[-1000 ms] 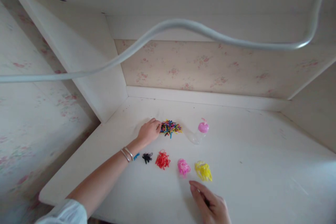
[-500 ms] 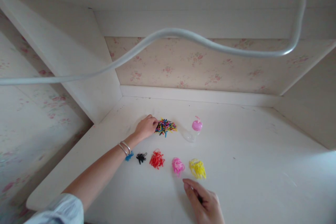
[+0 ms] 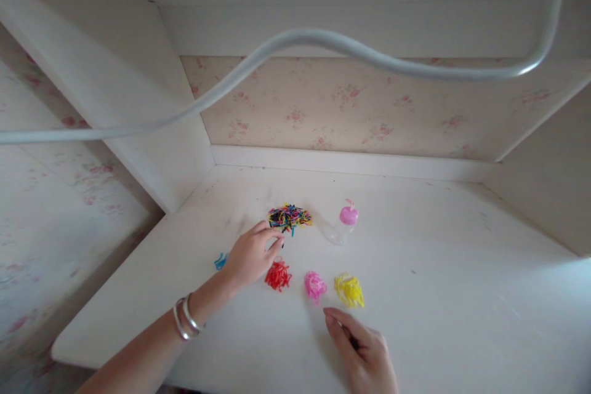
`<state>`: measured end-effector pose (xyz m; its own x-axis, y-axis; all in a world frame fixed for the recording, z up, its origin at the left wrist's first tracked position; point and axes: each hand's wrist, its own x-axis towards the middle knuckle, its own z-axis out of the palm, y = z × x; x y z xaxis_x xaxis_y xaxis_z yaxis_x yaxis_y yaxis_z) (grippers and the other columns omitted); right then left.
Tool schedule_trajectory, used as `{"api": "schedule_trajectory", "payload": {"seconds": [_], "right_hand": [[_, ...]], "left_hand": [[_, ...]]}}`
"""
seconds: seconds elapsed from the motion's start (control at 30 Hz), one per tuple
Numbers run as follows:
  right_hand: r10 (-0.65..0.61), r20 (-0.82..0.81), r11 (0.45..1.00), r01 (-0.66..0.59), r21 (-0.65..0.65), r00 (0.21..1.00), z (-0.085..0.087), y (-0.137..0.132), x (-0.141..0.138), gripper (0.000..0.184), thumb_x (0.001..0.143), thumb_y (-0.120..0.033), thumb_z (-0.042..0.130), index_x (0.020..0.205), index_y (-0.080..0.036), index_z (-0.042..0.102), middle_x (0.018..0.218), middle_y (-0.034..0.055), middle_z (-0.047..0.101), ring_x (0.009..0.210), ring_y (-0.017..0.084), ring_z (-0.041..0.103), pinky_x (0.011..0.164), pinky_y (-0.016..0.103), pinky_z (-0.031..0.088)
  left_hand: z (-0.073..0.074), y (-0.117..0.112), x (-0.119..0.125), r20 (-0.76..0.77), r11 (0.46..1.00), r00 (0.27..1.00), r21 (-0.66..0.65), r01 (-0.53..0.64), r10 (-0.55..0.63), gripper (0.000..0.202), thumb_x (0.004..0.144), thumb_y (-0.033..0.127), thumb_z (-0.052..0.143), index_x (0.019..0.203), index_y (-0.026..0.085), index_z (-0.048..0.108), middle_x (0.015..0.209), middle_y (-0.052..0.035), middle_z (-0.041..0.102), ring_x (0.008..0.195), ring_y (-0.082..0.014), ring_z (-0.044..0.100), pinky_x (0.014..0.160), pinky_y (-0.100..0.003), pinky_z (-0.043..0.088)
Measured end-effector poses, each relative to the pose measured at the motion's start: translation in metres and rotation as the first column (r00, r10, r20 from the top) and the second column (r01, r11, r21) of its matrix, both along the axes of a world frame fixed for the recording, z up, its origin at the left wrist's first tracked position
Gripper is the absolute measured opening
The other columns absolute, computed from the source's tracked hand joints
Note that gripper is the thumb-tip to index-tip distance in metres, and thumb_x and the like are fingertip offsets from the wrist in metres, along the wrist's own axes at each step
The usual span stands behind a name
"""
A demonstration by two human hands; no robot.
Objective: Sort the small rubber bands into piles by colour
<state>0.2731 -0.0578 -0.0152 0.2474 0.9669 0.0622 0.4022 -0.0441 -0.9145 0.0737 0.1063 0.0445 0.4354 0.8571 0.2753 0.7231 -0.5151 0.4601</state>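
My left hand (image 3: 253, 253) is over the table between the mixed heap and the sorted piles, its thumb and finger pinched on a small dark piece that looks like a black rubber band (image 3: 282, 245). Just beyond it lies the heap of mixed-colour rubber bands (image 3: 290, 217). Red bands (image 3: 277, 276) are close to its fingertips, and a few blue bands (image 3: 221, 260) show at its left; the black pile is hidden beneath it. My right hand (image 3: 362, 348) is closed near the pink bands (image 3: 314, 287) and yellow bands (image 3: 349, 290); something dark shows inside its curled fingers, too shadowed to name.
A clear container (image 3: 337, 234) with a pink apple-like top (image 3: 349, 215) is at the back, right of the heap. A pale tube (image 3: 323, 38) crosses in front of my view above the white table (image 3: 443, 320). Side panels and a flowered back wall (image 3: 341, 108) enclose the table.
My left hand has come away from the mixed heap, nearer to me, with a small dark band at its fingertips. My right hand has hardly moved. The view has shifted slightly.
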Motion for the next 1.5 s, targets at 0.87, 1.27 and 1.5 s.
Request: {"api": "schedule_trajectory", "payload": {"seconds": [0.87, 1.27, 1.5], "right_hand": [[0.227, 0.335, 0.967, -0.171, -0.187, 0.915, 0.051, 0.042, -0.007, 0.038, 0.09, -0.049, 0.043, 0.096, -0.026, 0.072, 0.054, -0.0031, 0.056, 0.048, 0.011, 0.046, 0.048, 0.02, 0.032], [0.436, 0.772, 0.887, -0.078, -0.454, 0.463, 0.052, 0.136, -0.04, 0.035, 0.092, -0.029, 0.036, 0.095, -0.021, 0.07, 0.094, 0.014, 0.071, 0.089, 0.027, 0.067, 0.072, 0.033, 0.044], [0.452, 0.781, 0.876, -0.047, -0.481, 0.431, 0.046, 0.141, -0.042, 0.034, 0.096, -0.028, 0.032, 0.098, -0.018, 0.065, 0.094, 0.0145, 0.07, 0.088, 0.027, 0.068, 0.07, 0.033, 0.044]], "left_hand": [[-0.035, -0.066, -0.076, 0.239, 0.921, 0.907, -0.271, -0.28, 0.347, 0.031, 0.09, 0.043, 0.046, 0.088, 0.021, 0.067, 0.075, 0.0007, 0.062, 0.067, -0.0138, 0.057, 0.062, -0.023, 0.043], [-0.054, -0.094, -0.104, 0.387, 0.869, 0.794, -0.362, -0.337, 0.469, 0.029, 0.09, 0.043, 0.049, 0.096, 0.021, 0.065, 0.069, 0.0031, 0.052, 0.061, -0.0126, 0.05, 0.058, -0.024, 0.039], [-0.054, -0.092, -0.105, 0.421, 0.878, 0.791, -0.382, -0.29, 0.444, 0.028, 0.09, 0.042, 0.049, 0.097, 0.02, 0.066, 0.07, 0.003, 0.051, 0.063, -0.0126, 0.05, 0.059, -0.024, 0.038]]}}
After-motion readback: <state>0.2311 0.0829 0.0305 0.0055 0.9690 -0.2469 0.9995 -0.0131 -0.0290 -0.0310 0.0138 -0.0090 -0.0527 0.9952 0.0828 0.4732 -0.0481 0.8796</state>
